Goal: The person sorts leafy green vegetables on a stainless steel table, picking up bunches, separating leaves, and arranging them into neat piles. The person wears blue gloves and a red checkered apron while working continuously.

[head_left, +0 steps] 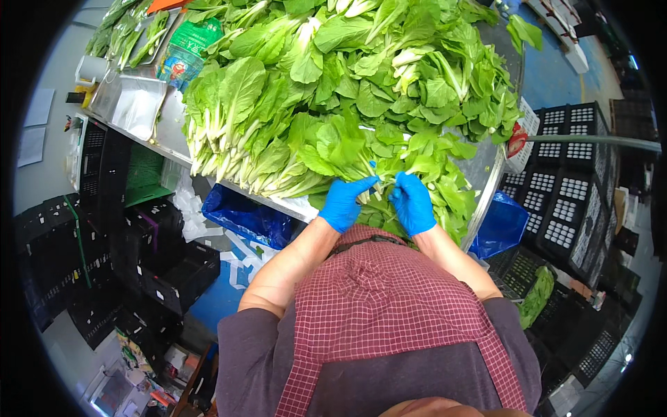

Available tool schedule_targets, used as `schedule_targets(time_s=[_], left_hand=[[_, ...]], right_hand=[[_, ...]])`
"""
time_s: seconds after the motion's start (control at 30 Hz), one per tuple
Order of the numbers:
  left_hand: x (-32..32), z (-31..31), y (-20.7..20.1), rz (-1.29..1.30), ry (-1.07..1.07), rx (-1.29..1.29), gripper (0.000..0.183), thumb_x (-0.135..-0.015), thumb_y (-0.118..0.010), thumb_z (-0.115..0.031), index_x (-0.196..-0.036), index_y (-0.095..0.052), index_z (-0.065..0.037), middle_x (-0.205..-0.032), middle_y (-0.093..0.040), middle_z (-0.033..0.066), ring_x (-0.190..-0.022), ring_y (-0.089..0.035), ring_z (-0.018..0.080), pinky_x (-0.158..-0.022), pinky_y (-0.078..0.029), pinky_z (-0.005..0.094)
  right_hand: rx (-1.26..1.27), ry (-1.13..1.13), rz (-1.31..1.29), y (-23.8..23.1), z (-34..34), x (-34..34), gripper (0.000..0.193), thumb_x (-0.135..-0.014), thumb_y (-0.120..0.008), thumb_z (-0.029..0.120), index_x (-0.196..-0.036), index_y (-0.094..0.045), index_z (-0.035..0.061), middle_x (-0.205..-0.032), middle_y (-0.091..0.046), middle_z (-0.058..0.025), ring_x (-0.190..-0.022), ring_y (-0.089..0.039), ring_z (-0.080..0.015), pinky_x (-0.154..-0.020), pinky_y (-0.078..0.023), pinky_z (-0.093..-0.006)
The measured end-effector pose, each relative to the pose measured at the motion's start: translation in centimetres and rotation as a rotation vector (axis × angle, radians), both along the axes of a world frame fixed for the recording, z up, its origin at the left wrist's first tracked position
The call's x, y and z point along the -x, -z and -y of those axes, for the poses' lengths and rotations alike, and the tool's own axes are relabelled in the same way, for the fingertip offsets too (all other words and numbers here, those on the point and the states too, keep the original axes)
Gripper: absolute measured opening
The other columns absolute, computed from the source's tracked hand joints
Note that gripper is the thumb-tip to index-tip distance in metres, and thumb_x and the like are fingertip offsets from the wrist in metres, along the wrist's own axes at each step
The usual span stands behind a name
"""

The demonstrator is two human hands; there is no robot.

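Note:
A large heap of leafy greens (361, 69) with pale stems covers the metal table (479, 194) in front of me. My left hand (342, 203), in a blue glove, is closed round the stem ends of some leafy greens (333, 149) at the table's near edge. Just right of it, my right hand (415, 205), also gloved in blue, is pinched at the stem end of a small piece of leafy green. What exactly lies between its fingertips is too small to make out. Loose leaves (448, 198) lie beyond and beside the right hand.
Blue plastic-lined bins stand below the table, one at the left (243, 215) and one at the right (497, 222). Black crates (563, 187) are stacked at the right. A white tray (139, 104) and a green printed bag (191, 48) rest on the table's left end.

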State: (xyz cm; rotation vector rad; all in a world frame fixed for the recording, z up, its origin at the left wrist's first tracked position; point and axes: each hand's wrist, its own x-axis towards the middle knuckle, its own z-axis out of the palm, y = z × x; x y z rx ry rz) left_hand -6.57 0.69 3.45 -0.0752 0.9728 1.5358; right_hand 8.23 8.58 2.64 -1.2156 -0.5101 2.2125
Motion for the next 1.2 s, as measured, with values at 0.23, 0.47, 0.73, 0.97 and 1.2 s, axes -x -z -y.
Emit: schedule_targets(time_s=[0.23, 0.47, 0.73, 0.97, 1.2], left_hand=[[2.3, 0.6, 0.4, 0.129, -0.128, -0.049, 0.036, -0.080, -0.059, -0.001, -0.115, -0.050, -0.004, -0.100, -0.058, 0.0072, -0.085, -0.059, 0.0197, -0.074, -0.050, 0.0323], [3.0, 1.1, 0.4, 0.195, -0.072, -0.052, 0.037, -0.083, -0.055, -0.003, -0.119, -0.048, -0.003, -0.106, -0.060, 0.0130, -0.094, -0.060, 0.0239, -0.079, -0.050, 0.0357], [3.4, 2.7, 0.9, 0.244, -0.013, -0.074, 0.027, -0.083, -0.057, -0.006, -0.108, -0.053, 0.001, -0.098, -0.062, 0.0136, -0.090, -0.061, 0.0238, -0.083, -0.050, 0.0398], [3.4, 1.2, 0.5, 0.145, -0.070, -0.131, 0.031, -0.082, -0.058, -0.006, -0.111, -0.050, -0.002, -0.088, -0.059, 0.0072, -0.078, -0.059, 0.0181, -0.074, -0.049, 0.0339], [3.0, 0.3, -1.2, 0.110, -0.117, -0.122, 0.023, -0.081, -0.059, -0.006, -0.102, -0.053, -0.003, -0.083, -0.059, 0.0076, -0.075, -0.059, 0.0186, -0.070, -0.050, 0.0327]], right_hand=[[-0.330, -0.499, 0.311, -3.5, -5.5, 3.9, 0.027, -0.088, -0.057, 0.027, -0.102, -0.059, 0.0039, -0.083, -0.063, -0.0056, -0.062, -0.056, -0.0131, -0.056, -0.046, -0.0253], [-0.456, -0.013, 0.457, -2.7, -18.6, 15.4, 0.022, -0.082, -0.062, 0.022, -0.086, -0.059, 0.0014, -0.073, -0.063, -0.0083, -0.052, -0.055, -0.0155, -0.048, -0.043, -0.0274], [-0.329, 0.013, 0.445, -3.3, -18.3, 15.0, 0.014, -0.073, -0.066, 0.016, -0.069, -0.059, 0.0046, -0.056, -0.052, -0.0034, -0.041, -0.043, -0.0125, -0.040, -0.034, -0.0261], [-0.417, -0.223, 0.249, -5.0, -9.5, 7.5, 0.011, -0.079, -0.060, 0.011, -0.086, -0.054, 0.0051, -0.077, -0.058, -0.0049, -0.058, -0.053, -0.0125, -0.053, -0.045, -0.0240], [-0.303, -0.229, 0.099, -4.6, -4.2, 1.6, 0.016, -0.079, -0.064, 0.011, -0.088, -0.052, 0.0027, -0.079, -0.060, -0.0085, -0.060, -0.056, -0.0141, -0.056, -0.049, -0.0253]])
